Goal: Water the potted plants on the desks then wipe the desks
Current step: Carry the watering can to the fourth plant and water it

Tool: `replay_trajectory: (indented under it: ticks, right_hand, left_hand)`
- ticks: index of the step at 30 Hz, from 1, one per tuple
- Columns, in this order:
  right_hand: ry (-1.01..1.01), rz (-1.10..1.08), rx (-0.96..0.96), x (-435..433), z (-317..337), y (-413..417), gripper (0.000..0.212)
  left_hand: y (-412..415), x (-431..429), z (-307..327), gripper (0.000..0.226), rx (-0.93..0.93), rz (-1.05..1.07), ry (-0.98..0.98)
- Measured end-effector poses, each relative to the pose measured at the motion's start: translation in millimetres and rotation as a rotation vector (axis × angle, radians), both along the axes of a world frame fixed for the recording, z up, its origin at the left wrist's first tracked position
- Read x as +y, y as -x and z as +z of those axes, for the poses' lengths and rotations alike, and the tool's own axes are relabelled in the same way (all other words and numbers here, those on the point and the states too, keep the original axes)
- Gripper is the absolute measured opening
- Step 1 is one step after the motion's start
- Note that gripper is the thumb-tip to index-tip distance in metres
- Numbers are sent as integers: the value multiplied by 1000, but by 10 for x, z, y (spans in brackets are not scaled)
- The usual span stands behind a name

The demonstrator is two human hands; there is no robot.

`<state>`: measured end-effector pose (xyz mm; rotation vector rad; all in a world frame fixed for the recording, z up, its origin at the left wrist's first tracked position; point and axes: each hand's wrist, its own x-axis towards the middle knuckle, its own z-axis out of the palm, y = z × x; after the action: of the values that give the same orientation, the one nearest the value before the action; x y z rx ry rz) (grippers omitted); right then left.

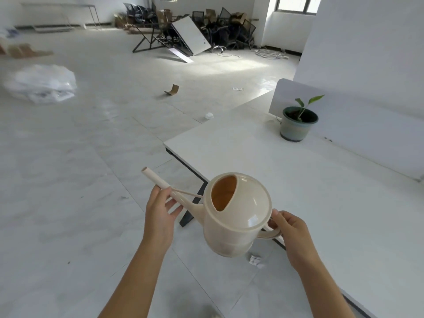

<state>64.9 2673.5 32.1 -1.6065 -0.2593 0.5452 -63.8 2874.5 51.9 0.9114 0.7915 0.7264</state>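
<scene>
Cream plastic watering can, centre frame: stiff, probably light. Right hand grips the handle, left hand pinches the spout. Potted plant upper right.

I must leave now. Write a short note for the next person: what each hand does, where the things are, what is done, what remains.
Left hand: fingers on the spout of the cream watering can, steadying it.
Right hand: grips the can's handle.
The can is held in the air by the near corner of the white desk, spout pointing away from the plant.
The potted plant stands at the desk's far side by the divider.
Done: can picked up.
Left: water the plant, then wipe the desks. No cloth is in view.
</scene>
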Motion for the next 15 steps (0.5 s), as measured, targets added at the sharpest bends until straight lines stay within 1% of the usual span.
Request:
replay_trajectory:
  ticks: [4, 7, 10, 15]
  right_hand:
    - [12, -21, -9, 356, 52, -377, 28]
    - [29, -71, 4, 548, 49, -612, 33]
    - [57, -159, 21, 751, 24, -812, 37]
    - [57, -367, 32, 1033, -84, -1051, 35]
  left_hand:
    - [-396, 359, -35, 39, -8, -14, 16]
    - [-721, 612, -78, 36, -23, -70, 22]
    - [-1083, 877, -137, 30, -56, -161, 9]
    - [-1759, 1356, -239, 37, -59, -373, 36]
